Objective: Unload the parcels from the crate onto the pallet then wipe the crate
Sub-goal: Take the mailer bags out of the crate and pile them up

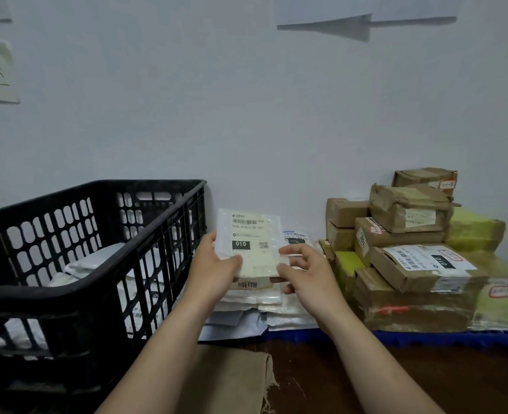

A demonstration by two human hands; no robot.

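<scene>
Both hands on flat white parcel (pixel 248 234), label reading "010" facing up. My left hand (pixel 213 265) grips left edge, thumb on top. My right hand (pixel 308 271) pinches right edge between thumb and forefinger, other fingers loosely curled. Parcel held over stack of flat white parcels (pixel 246 303) on blue pallet (pixel 455 339), between black crate (pixel 52 289) at left and cardboard boxes (pixel 411 264) at right. More white parcels (pixel 93 264) lie in crate. Beige cloth (pixel 231 377) lies before pallet.

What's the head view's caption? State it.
Left hand and right hand hold a white parcel over the pallet, beside the black crate.
</scene>
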